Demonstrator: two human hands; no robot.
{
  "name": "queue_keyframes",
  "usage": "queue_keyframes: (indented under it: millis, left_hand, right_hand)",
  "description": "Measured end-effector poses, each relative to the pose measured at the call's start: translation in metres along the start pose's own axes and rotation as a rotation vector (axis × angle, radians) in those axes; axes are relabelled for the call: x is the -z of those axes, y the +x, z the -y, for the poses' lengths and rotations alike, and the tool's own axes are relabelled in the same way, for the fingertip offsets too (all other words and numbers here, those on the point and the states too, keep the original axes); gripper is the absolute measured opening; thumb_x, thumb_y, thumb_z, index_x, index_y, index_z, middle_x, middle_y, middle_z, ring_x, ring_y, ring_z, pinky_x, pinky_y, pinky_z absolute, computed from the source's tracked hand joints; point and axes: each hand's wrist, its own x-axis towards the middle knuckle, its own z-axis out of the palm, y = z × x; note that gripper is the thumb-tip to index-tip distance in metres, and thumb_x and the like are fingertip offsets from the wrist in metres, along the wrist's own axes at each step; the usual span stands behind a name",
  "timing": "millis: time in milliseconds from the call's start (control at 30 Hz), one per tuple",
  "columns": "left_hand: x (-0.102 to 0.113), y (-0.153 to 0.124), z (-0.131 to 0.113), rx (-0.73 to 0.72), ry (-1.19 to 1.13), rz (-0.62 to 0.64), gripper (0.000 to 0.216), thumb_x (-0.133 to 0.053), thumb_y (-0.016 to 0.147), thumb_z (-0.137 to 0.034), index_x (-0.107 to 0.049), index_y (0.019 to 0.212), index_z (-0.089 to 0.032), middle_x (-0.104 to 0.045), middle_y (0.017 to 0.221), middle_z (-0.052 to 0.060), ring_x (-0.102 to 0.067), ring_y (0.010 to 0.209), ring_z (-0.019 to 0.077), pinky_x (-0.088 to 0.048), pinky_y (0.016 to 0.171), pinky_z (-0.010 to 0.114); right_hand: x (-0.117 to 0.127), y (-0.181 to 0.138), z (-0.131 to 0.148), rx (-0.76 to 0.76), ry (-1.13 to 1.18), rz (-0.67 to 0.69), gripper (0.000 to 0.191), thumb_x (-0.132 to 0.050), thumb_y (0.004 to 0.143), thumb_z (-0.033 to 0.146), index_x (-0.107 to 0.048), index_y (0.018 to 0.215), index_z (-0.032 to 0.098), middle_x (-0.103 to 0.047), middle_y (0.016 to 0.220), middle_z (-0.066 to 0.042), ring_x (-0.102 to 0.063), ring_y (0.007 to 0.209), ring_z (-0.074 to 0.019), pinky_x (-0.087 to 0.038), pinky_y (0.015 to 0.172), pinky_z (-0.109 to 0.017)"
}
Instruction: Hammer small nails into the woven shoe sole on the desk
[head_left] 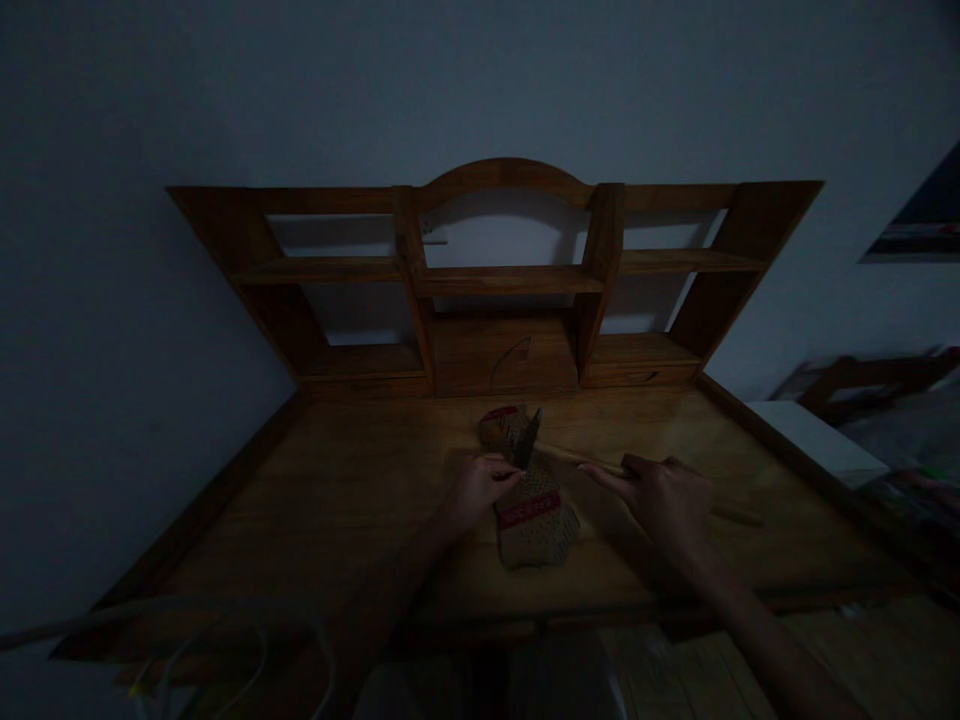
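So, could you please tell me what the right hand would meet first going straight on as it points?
Probably the dark blade-like piece at the left hand: the right hand points along the wooden stick towards it, though depth is unclear and the patterned sheet beneath might come first.

Pretty dim in here, but the right hand (670, 497) has its fingers wrapped around a long wooden handle (735, 514), angled across the tabletop (322, 510). The left hand (484, 490) is at the bottom of a dark pointed blade (529, 440); too murky to tell if blade and handle join. Under that there's a tan patterned piece (534, 545) with red lettered bands. Behind it all, an arched wooden shelf unit (510, 280) stands against the wall (480, 80).
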Motion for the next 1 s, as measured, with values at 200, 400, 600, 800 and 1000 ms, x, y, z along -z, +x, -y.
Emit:
queue_keyframes:
  millis: [200,400,600,800,1000]
  left_hand:
    - [-0.003,0.000,0.003,0.022,-0.059,-0.007,0.022,-0.059,0.083,-0.036,-0.074,0.083,-0.020,-0.068,0.075,0.002,-0.059,0.064,0.0109,-0.041,0.057,0.020]
    - [0.000,0.000,0.000,0.034,-0.062,0.003,0.023,-0.059,0.083,-0.036,-0.075,0.082,-0.019,-0.067,0.073,0.002,-0.059,0.063,0.0107,-0.040,0.056,0.020]
    - [0.000,-0.001,0.001,0.048,-0.008,0.032,0.024,-0.058,0.084,-0.037,-0.075,0.084,-0.021,-0.066,0.070,0.001,-0.057,0.061,0.0106,-0.038,0.055,0.021]
    - [-0.002,-0.001,0.002,0.056,-0.017,0.036,0.022,-0.058,0.083,-0.035,-0.075,0.085,-0.021,-0.066,0.072,0.001,-0.057,0.062,0.0109,-0.037,0.056,0.021]
    - [0.003,0.000,-0.006,0.086,-0.019,0.075,0.020,-0.061,0.081,-0.034,-0.076,0.081,-0.020,-0.067,0.070,0.001,-0.057,0.062,0.0113,-0.038,0.055,0.021]
  right_hand:
    - [0.001,0.001,0.001,-0.040,-0.007,-0.039,0.065,-0.035,0.081,0.070,-0.066,0.057,0.018,-0.060,0.049,-0.010,-0.049,0.050,-0.0173,-0.018,0.052,-0.026]
    - [0.002,-0.002,0.001,-0.025,-0.005,0.000,0.063,-0.037,0.081,0.070,-0.067,0.060,0.020,-0.060,0.049,-0.009,-0.050,0.051,-0.0178,-0.018,0.052,-0.026]
    - [0.003,-0.001,0.005,-0.035,-0.005,-0.027,0.067,-0.036,0.078,0.074,-0.066,0.058,0.018,-0.059,0.049,-0.009,-0.050,0.051,-0.0176,-0.017,0.052,-0.026]
    - [0.000,-0.003,0.000,-0.052,-0.024,-0.016,0.061,-0.038,0.082,0.069,-0.066,0.061,0.019,-0.060,0.050,-0.008,-0.051,0.053,-0.0183,-0.016,0.052,-0.026]
    - [-0.004,-0.008,0.001,0.008,-0.009,-0.012,0.061,-0.037,0.083,0.067,-0.064,0.057,0.019,-0.059,0.048,-0.008,-0.049,0.050,-0.0167,-0.018,0.053,-0.026]
